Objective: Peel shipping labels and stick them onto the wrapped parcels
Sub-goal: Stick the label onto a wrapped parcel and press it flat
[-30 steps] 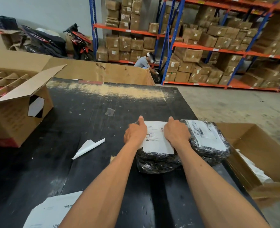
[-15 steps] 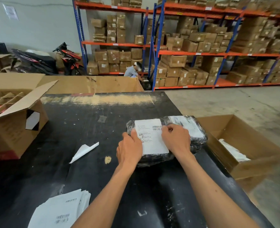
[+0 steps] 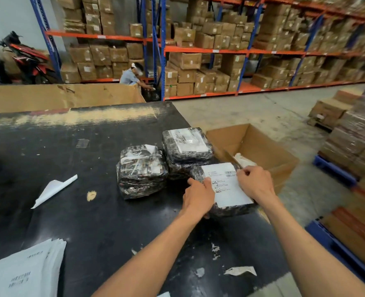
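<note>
Two hands work one wrapped parcel [image 3: 230, 209] at the desk's [image 3: 81, 211] right edge: the left hand [image 3: 198, 197] grips its left side with thumb laid on the white shipping label [image 3: 228, 185], and the right hand [image 3: 255, 183] has curled fingers [image 3: 244, 173] pressing the label's right margin. Just beyond it, touching, sit a second labelled parcel [image 3: 187, 145] and a third parcel [image 3: 142, 170] to its left. Farther out lie a peeled backing sheet [image 3: 53, 189], a stack of label sheets [image 3: 25, 273] at the near left corner, and an open cardboard box [image 3: 263, 146] beside the desk on the floor.
</note>
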{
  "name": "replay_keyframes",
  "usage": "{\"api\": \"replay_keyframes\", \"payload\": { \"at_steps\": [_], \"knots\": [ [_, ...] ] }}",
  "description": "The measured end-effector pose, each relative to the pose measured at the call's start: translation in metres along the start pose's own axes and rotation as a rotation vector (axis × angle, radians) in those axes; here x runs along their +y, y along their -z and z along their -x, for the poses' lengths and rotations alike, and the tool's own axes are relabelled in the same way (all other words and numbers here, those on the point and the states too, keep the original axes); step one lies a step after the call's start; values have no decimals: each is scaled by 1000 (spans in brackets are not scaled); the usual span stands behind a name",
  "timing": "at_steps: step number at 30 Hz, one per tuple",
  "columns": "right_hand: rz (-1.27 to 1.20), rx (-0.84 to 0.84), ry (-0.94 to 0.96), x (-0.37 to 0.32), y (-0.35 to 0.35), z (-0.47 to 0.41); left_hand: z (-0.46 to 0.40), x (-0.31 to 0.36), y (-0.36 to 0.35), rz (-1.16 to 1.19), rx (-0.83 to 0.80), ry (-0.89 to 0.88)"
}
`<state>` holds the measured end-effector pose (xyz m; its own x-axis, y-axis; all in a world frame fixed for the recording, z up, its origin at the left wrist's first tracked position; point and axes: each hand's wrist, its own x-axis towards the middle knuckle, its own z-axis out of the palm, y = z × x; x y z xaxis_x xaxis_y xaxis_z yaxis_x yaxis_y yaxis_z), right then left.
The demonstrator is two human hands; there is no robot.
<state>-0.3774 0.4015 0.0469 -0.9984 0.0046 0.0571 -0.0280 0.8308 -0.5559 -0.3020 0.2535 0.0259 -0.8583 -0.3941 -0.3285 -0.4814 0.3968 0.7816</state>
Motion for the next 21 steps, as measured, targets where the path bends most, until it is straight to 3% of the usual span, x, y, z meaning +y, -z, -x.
{"api": "replay_keyframes", "payload": {
  "at_steps": [5,10,21],
  "knots": [
    [69,-118,-105,43,-18,-17,-30,-5,-44,-46,-109,109],
    [101,-161,-103,60,-33,-29,-32,-2,-53,-132,-63,154],
    [119,-222,-79,73,-43,-46,-38,-4,-69,-26,-1,196]
  ]
}}
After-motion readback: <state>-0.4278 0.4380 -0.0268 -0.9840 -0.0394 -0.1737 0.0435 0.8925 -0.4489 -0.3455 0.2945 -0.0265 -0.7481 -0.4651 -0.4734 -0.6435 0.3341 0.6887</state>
